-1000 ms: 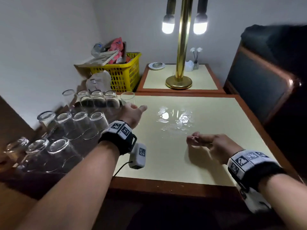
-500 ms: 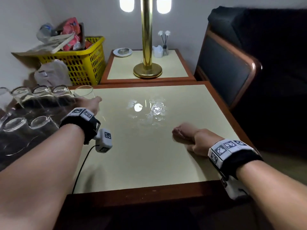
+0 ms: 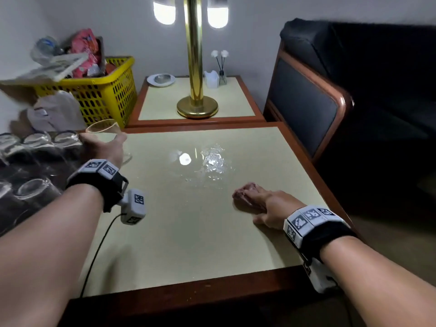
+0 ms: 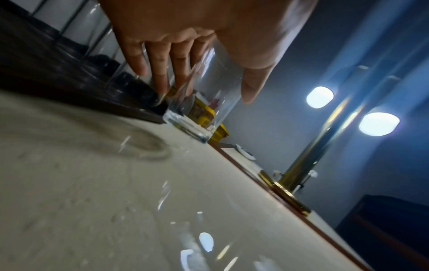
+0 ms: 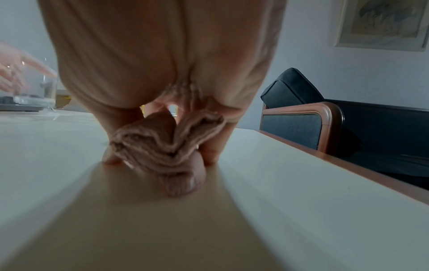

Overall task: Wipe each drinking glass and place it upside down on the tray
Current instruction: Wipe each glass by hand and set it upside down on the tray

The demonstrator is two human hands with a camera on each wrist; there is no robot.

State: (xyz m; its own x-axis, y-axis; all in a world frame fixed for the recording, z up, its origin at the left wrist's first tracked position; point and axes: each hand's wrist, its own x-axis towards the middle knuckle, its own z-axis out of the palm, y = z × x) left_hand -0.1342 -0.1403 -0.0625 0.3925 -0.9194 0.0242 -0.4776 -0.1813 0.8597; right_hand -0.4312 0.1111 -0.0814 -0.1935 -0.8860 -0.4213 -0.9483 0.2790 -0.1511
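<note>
My left hand [image 3: 103, 149] grips a clear drinking glass [image 3: 101, 128] at the table's left edge. In the left wrist view my fingers [image 4: 160, 73] and thumb curl round the glass [image 4: 192, 126], which is tilted with its base close over the table, beside the corner of the dark tray [image 4: 69, 86]. Several more glasses [image 3: 33, 192] stand on that tray [image 3: 47, 166]. My right hand [image 3: 254, 201] rests on the table at the right and holds a bunched pink cloth [image 3: 245, 188]. The cloth [image 5: 167, 150] bulges out between the fingers onto the tabletop.
A wet patch [image 3: 212, 161] glistens mid-table. Behind stands a side table with a brass lamp [image 3: 197, 107], a dish and a diffuser. A yellow basket [image 3: 101, 102] sits at the back left. A dark armchair [image 3: 306, 109] stands to the right.
My left hand has closed round the glass that stood beside the tray and tilted it. The head view has swung right. My right hand stays on the table with the cloth.
</note>
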